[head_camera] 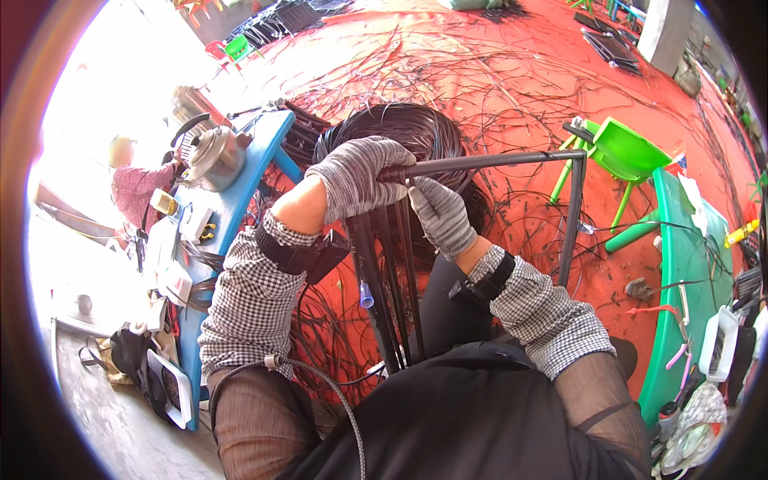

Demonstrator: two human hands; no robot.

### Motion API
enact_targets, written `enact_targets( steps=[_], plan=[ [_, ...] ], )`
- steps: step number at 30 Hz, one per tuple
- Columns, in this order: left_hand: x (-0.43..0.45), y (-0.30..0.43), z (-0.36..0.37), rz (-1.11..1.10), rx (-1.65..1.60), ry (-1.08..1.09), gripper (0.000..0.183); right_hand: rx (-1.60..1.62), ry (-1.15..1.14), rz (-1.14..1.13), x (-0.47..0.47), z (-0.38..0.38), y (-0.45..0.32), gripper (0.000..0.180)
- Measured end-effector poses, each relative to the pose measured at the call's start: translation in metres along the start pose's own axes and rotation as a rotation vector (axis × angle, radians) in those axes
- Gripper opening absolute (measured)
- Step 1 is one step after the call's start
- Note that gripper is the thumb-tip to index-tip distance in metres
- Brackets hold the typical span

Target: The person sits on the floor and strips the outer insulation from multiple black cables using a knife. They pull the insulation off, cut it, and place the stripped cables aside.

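Note:
A dark rectangular frame (pixel 504 159) is held up in front of my body, its top bar running to a corner on the right. My left hand (pixel 363 177), in a grey knitted glove, wraps around the left end of that bar. Just below the bar, my gloved right hand (pixel 445 219) pinches a narrow dark strip between thumb and fingers. Several dark strips (pixel 411 288) run down from the bar toward my lap. Behind the frame lies a large coil of black plastic strip (pixel 396 120), partly hidden by my hands.
On the left, a blue table (pixel 255 162) bears a metal kettle (pixel 216 159) and small items. To the right stand a green chair (pixel 630 150) and a green table (pixel 678 270) with scissors. Loose strips litter the red floor covering (pixel 516 72). A person (pixel 141 186) is at far left.

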State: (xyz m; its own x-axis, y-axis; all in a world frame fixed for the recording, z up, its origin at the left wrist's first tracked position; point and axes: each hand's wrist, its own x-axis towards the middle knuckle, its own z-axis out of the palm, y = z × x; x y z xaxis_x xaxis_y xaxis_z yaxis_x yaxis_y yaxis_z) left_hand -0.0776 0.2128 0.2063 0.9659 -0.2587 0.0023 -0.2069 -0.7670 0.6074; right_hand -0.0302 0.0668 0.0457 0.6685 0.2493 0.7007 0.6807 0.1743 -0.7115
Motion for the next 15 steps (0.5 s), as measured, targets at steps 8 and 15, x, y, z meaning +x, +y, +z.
enact_targets(
  steps=[8, 15],
  plan=[
    [0.004, 0.004, 0.005, 0.014, 0.035, -0.014, 0.041, -0.056, -0.049, -0.094, -0.014, -0.011, 0.005, 0.021],
    [0.001, 0.002, 0.003, 0.009, 0.021, 0.001, 0.038, 0.003, -0.163, 0.004, -0.028, -0.020, -0.023, 0.021]
  ],
)
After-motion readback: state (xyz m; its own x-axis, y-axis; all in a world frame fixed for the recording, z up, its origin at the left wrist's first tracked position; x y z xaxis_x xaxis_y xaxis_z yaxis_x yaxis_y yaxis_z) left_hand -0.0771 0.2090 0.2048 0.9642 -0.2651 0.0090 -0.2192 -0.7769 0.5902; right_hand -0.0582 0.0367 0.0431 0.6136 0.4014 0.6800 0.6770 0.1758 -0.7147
